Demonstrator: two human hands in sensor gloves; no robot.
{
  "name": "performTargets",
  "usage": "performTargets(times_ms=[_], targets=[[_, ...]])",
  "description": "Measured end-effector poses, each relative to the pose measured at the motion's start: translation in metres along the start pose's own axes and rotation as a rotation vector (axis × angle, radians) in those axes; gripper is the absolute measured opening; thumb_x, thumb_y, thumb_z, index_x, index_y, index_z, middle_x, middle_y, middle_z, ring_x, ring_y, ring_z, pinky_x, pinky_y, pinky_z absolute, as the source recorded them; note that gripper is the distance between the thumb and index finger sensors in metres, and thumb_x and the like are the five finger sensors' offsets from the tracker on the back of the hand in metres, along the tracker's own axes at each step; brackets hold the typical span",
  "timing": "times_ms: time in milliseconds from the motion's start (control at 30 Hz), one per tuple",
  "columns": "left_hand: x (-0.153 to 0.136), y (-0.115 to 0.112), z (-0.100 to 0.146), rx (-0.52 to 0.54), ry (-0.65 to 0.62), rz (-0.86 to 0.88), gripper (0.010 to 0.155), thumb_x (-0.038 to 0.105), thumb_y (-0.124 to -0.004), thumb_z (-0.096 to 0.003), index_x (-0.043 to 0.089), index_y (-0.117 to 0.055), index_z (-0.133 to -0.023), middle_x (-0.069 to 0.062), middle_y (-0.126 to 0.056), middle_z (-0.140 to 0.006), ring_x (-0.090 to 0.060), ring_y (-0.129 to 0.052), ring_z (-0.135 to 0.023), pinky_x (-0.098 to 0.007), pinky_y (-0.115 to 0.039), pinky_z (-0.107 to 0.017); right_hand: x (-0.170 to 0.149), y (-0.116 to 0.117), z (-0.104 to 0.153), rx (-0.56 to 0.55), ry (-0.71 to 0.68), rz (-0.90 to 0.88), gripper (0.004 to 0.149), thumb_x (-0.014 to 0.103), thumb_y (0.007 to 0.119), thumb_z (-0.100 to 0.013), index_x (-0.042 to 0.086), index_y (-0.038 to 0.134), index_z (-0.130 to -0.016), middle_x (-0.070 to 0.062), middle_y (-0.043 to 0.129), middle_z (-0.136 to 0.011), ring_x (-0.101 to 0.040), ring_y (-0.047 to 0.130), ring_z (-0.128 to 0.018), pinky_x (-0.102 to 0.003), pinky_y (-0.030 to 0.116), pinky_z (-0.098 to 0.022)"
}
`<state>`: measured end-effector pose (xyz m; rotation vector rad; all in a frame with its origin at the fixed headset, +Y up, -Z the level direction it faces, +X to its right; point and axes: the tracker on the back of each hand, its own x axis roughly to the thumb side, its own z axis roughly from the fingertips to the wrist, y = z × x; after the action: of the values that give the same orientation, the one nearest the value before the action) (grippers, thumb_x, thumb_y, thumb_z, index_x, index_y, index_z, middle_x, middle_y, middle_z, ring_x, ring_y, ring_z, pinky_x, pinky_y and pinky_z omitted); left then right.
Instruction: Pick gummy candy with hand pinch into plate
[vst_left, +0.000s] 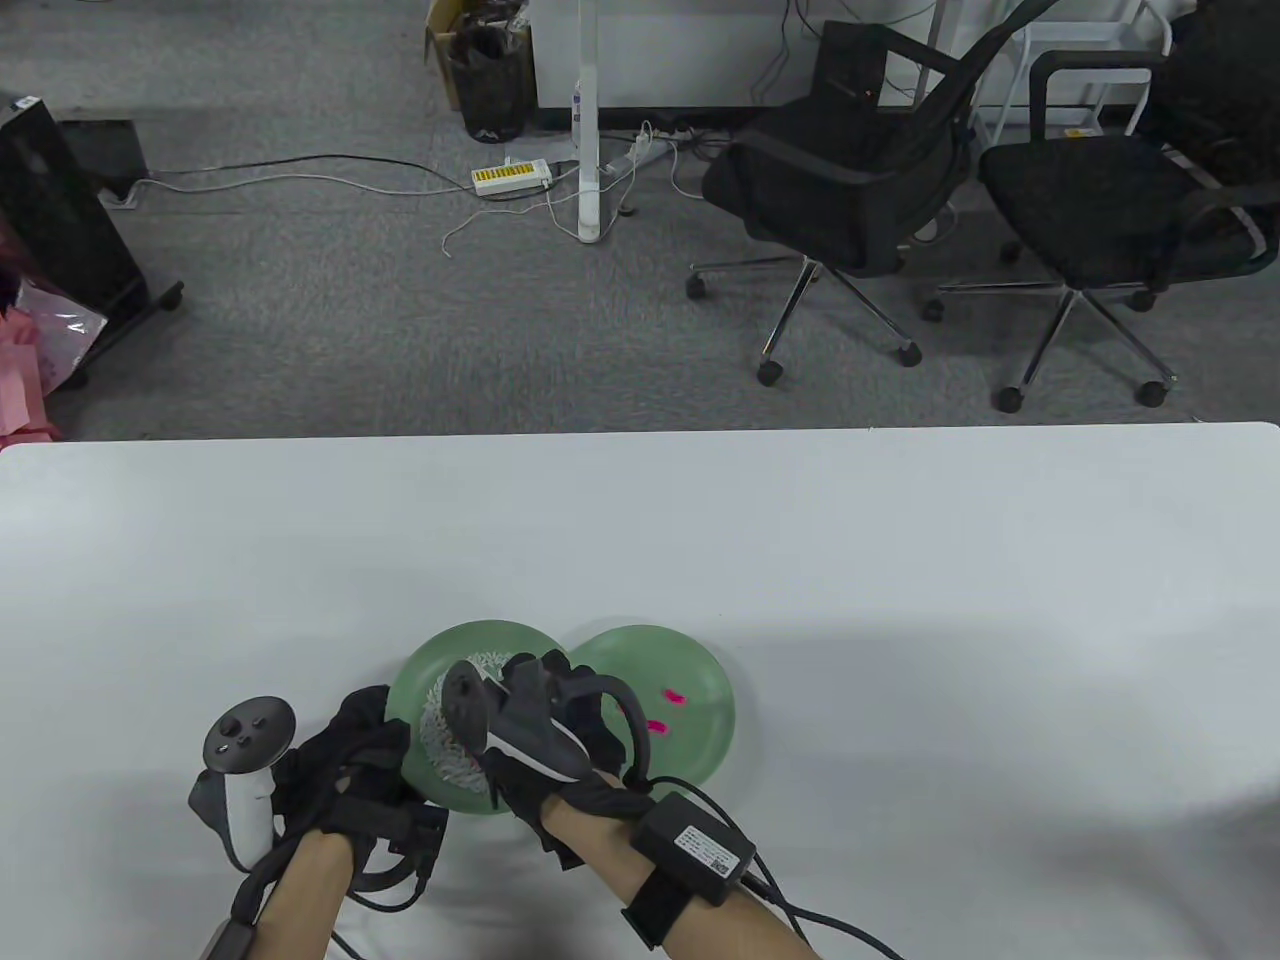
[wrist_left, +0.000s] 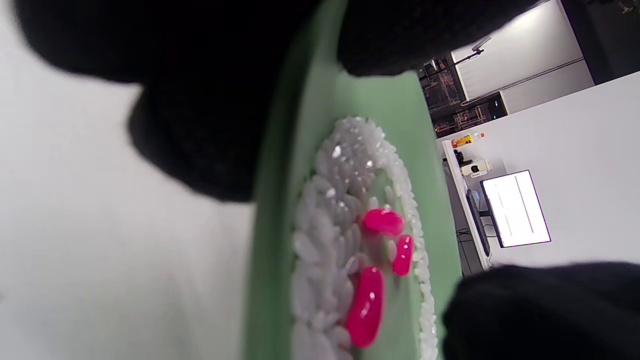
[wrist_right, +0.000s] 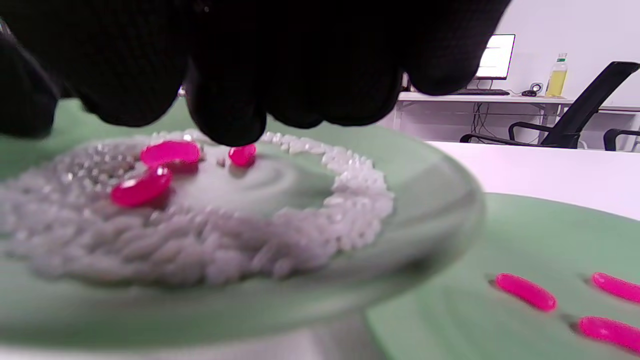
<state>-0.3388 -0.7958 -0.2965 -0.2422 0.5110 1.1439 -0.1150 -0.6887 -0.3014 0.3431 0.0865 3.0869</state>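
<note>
On your desk, the plate of rice grains with three gummy candies sits left of, and touching, the second plate, which holds more candies.

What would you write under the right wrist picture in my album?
Gloved right hand reaches for a pink gummy candy on the rice plate.

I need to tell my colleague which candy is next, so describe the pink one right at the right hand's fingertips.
On the white table sit two green plates; take the left plate, ringed with white rice. Three pink gummies lie in its middle. The target gummy is the small one directly under the right hand, lying apart from the two larger ones.
</note>
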Motion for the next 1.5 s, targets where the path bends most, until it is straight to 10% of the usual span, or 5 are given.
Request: performTargets(times_ms=[1500], targets=[[-0.004,-0.003,-0.005,0.015,0.008,0.003,0.056,0.030,-0.080,-0.0419,0.023,-0.074,-0.097,-0.002,-0.098,-0.079,-0.030,-0.109,-0.023,-0.030,-0.093,-0.015,0.026,0.015,-0.006,0.090,0.097,0.065,0.045,0.046,0.089,-0.033,0.018,0.096,-0.068,-0.001,0.090,-0.076,-0.031,0.087,-0.069,-0.054,0.070,-0.062]])
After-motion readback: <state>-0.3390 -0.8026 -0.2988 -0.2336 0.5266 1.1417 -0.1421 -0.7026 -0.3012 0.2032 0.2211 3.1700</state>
